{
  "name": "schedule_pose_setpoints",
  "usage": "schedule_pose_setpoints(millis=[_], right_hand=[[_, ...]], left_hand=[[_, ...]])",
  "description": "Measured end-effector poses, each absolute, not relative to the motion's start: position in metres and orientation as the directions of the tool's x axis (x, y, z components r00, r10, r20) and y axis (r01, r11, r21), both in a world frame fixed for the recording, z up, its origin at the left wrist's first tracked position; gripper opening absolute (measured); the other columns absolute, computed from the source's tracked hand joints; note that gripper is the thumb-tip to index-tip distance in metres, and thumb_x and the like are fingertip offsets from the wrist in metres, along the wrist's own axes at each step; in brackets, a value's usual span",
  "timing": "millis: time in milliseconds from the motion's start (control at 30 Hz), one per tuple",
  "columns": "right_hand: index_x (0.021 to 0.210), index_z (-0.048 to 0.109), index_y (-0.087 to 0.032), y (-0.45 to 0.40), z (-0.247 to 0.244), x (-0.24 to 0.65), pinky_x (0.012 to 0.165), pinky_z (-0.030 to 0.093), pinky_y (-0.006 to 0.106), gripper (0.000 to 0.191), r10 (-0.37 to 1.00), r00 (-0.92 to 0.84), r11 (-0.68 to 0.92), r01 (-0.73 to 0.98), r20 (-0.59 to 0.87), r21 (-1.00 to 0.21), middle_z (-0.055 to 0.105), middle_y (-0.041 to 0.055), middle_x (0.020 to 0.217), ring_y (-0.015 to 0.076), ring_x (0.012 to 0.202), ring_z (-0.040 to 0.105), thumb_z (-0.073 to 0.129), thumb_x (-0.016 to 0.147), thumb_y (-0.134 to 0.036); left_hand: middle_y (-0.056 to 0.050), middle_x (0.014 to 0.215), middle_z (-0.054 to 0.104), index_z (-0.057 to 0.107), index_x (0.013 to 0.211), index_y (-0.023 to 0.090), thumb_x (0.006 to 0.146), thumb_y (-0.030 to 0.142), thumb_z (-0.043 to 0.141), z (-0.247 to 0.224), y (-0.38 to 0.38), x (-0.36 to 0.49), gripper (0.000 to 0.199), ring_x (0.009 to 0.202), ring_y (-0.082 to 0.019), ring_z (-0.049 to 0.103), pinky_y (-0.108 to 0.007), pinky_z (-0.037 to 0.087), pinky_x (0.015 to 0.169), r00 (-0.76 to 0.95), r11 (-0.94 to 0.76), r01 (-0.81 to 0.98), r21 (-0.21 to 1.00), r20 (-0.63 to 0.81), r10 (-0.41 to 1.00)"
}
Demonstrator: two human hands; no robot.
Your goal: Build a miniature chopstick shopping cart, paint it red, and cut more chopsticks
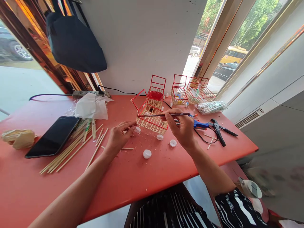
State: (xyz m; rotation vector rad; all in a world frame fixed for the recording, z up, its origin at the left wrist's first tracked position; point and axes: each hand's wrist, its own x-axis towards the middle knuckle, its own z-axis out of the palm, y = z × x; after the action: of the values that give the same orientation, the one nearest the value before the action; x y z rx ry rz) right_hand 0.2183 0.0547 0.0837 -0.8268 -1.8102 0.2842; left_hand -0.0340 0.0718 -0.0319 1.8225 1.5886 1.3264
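The right hand (180, 125) grips a brush (184, 114) at the rim of the stick basket (155, 128), on the table (114, 186) between both hands. The left hand (121, 133), at its corner, pinches or only touches, I cannot tell; weak support could let the basket turn and the brush slip

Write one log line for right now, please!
left hand: at stick basket's left side; right hand: holding thin brush; white caps: on red table

We see a flat red worktop (123, 185), a slatted tan wooden basket (154, 121) with red upper edges, a dark navy cloth bag (76, 44), and our black fabric sleeve (238, 207) streaked with white.
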Motion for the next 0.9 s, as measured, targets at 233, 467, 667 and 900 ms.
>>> schedule_pose_setpoints(millis=[233, 467, 667, 900], right_hand=[[0.093, 0.070, -0.022, 0.057, 0.080, 0.217, 0.070, 0.059, 0.024, 0.018, 0.629, -0.168, 0.742, 0.423, 0.759, -0.521, 0.079, 0.0017, 0.085, 0.0150, 0.075, 0.078, 0.058, 0.105, -0.030], [0.092, 0.069, -0.022, 0.053, 0.082, 0.224, 0.073, 0.059, 0.026, 0.017, 0.632, -0.174, 0.734, 0.445, 0.755, -0.513, 0.080, 0.0026, 0.088, 0.0161, 0.079, 0.078, 0.059, 0.104, -0.028], [0.093, 0.069, -0.021, 0.044, 0.085, 0.239, 0.070, 0.058, 0.025, 0.014, 0.620, -0.200, 0.733, 0.491, 0.759, -0.470, 0.078, 0.0018, 0.085, 0.0149, 0.073, 0.077, 0.060, 0.103, -0.025], [0.096, 0.071, -0.022, 0.035, 0.085, 0.251, 0.060, 0.058, 0.024, 0.015, 0.654, -0.196, 0.699, 0.526, 0.731, -0.485, 0.080, 0.0033, 0.090, 0.0168, 0.077, 0.078, 0.059, 0.103, -0.027]], left_hand=[[-0.007, 0.112, 0.081, 0.082, 0.108, 0.021, 0.089, 0.045, 0.060, -0.034, 0.073, -0.034, 0.038, 0.098, -0.023, 0.076, -0.032, 0.059, 0.089, -0.078, -0.324, 0.539, 0.778, 0.429, 0.900], [-0.006, 0.111, 0.082, 0.083, 0.104, 0.022, 0.089, 0.043, 0.061, -0.032, 0.072, -0.034, 0.034, 0.097, -0.023, 0.076, -0.031, 0.059, 0.087, -0.070, -0.343, 0.530, 0.775, 0.443, 0.894], [-0.007, 0.110, 0.082, 0.083, 0.105, 0.021, 0.089, 0.043, 0.062, -0.034, 0.073, -0.034, 0.035, 0.100, -0.024, 0.076, -0.031, 0.059, 0.089, -0.071, -0.351, 0.516, 0.781, 0.448, 0.891], [-0.006, 0.112, 0.081, 0.082, 0.109, 0.023, 0.089, 0.047, 0.062, -0.037, 0.074, -0.034, 0.038, 0.097, -0.024, 0.076, -0.032, 0.059, 0.089, -0.081, -0.321, 0.511, 0.797, 0.417, 0.905]])
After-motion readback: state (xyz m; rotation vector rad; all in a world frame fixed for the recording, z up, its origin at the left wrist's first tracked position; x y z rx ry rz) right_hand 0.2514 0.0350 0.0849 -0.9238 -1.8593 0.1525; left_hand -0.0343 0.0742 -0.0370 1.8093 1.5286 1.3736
